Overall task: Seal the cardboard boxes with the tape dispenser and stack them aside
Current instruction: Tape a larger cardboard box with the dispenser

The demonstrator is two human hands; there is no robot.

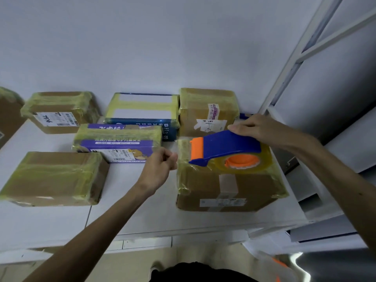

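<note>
A blue and orange tape dispenser [223, 150] with a roll of clear tape lies on top of a large taped cardboard box [230, 188] at the right of the white table. My right hand [254, 127] grips the dispenser's blue handle from behind. My left hand [160, 165], fingers curled and holding nothing that I can see, hovers at the box's left upper edge. Several other boxes wrapped in yellowish tape lie on the table: a brown one [55, 178] at the front left and a purple printed one [118, 143] in the middle.
Further back stand a blue and white box [142, 112], a brown labelled box [59, 112] and a taller brown box [207, 110] against the white wall. The table edge [162, 231] runs in front of me. A white metal frame [293, 64] rises at the right.
</note>
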